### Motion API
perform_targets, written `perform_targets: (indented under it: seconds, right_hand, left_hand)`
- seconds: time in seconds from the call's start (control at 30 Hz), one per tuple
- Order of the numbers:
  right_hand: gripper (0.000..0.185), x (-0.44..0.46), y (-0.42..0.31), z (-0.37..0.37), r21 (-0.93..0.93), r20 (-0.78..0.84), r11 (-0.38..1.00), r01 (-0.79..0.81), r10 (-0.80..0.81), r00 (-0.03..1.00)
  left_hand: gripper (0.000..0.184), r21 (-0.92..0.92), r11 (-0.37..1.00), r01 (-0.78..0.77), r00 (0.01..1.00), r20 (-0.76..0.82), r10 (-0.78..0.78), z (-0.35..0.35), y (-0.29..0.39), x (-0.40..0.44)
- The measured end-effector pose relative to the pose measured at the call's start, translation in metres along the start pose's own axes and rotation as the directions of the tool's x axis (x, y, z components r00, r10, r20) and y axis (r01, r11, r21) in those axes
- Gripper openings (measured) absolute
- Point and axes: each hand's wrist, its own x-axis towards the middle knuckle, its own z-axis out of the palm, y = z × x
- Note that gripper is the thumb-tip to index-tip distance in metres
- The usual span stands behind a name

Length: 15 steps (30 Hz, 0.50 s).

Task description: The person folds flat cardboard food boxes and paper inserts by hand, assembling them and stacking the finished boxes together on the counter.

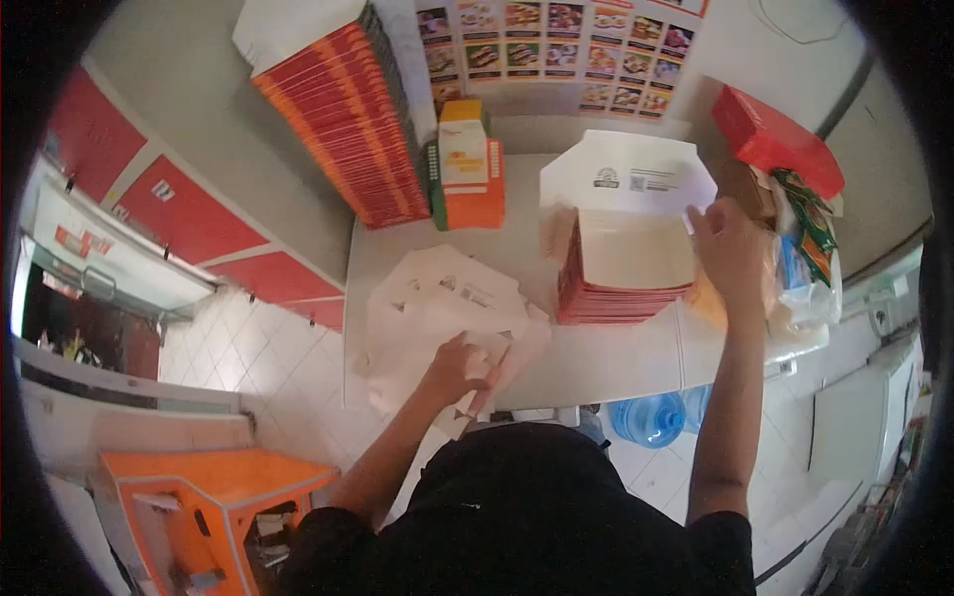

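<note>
A stack of nested red-sided boxes (626,306) stands on the table, its top box open with a white printed lid (631,171) raised at the back. My right hand (725,233) is at the lid's right corner, fingers bent together against its edge. Flat white cardboard blanks (427,308) lie in a loose pile to the left. My left hand (459,372) rests on the near right part of that pile, fingers curved over a blank's edge. Whether it grips a blank is hard to make out.
A tall stack of red and orange boxes (348,129) stands at the back left, beside smaller orange and green cartons (469,169). A red box (775,139) and plastic packets (807,233) lie at the right. Blue water bottles (648,419) stand below the table.
</note>
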Motion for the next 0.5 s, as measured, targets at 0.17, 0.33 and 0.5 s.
perform_targets:
  seconds: [0.17,0.33,0.5]
  right_hand:
    - [0.008,-0.076,-0.097,-0.032,0.585,-0.134,0.752,0.304,-0.28,0.951]
    - [0.04,-0.17,-0.137,0.044,0.745,0.161,0.612,0.266,-0.552,0.818]
    - [0.071,-0.189,-0.163,0.107,0.634,-0.173,0.354,0.687,-0.801,0.573]
  left_hand:
    - [0.04,0.013,1.0,-0.005,0.99,0.143,0.003,-0.035,-0.017,0.004]
    - [0.03,-0.417,0.888,0.193,0.891,-0.304,-0.336,-0.107,0.076,-0.012]
    - [0.042,-0.771,0.633,-0.062,0.767,-0.443,-0.465,-0.107,0.144,-0.023]
